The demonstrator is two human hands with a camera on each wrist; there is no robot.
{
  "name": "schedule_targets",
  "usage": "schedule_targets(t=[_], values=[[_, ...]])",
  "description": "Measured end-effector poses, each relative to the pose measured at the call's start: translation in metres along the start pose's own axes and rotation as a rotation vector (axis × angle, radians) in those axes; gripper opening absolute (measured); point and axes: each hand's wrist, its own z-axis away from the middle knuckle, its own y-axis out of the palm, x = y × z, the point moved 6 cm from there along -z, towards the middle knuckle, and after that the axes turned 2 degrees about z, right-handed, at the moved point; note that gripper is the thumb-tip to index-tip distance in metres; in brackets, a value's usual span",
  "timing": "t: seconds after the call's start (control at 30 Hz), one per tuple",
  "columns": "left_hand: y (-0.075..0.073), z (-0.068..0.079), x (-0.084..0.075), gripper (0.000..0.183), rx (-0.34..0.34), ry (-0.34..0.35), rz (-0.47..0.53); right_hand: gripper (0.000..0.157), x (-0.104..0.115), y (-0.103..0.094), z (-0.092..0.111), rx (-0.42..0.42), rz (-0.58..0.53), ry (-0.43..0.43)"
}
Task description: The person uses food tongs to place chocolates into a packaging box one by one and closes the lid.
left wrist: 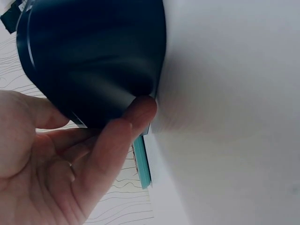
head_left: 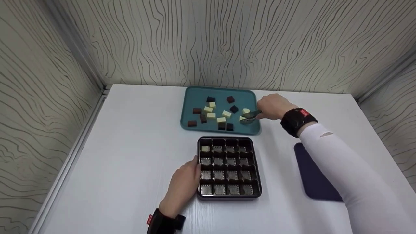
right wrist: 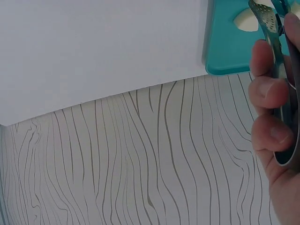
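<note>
My right hand point(head_left: 274, 105) holds small metal tongs point(head_left: 252, 114) over the right side of a teal tray point(head_left: 187, 97). The tongs' tips straddle a pale chocolate piece point(head_left: 242, 119); whether they touch it is unclear. Beside them on the tray lies another pale piece point(right wrist: 246, 21). Brown, dark and cream chocolate pieces are scattered across the tray. My left hand point(head_left: 182, 182) grips the left side of a black compartment box point(head_left: 257, 182), fingers against its outer wall point(left wrist: 89, 61). One pale piece point(head_left: 205, 148) sits in the box's far-left compartment.
A dark blue mat or board point(head_left: 317, 177) lies to the right, partly under my right sleeve point(head_left: 344, 172). The white table point(head_left: 136, 152) is enclosed by wood-grain patterned walls point(head_left: 208, 42). The tray stands close to the back wall, just beyond the box.
</note>
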Motion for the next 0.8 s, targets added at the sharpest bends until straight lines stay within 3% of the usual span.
schedule_targets(t=[0.37, 0.6, 0.8], values=[[0.0, -0.001, -0.001, 0.041, 0.012, -0.014, 0.022, 0.033, 0.0, -0.005, 0.004, 0.005, -0.044, -0.006], [-0.001, -0.001, -0.001, 0.04, 0.0, -0.002, 0.018, 0.028, 0.014, -0.037, 0.021, -0.043, -0.052, -0.069], [0.001, 0.0, 0.0, 0.04, 0.002, 0.003, -0.004, 0.034, 0.047, -0.06, 0.044, -0.06, 0.019, -0.142]])
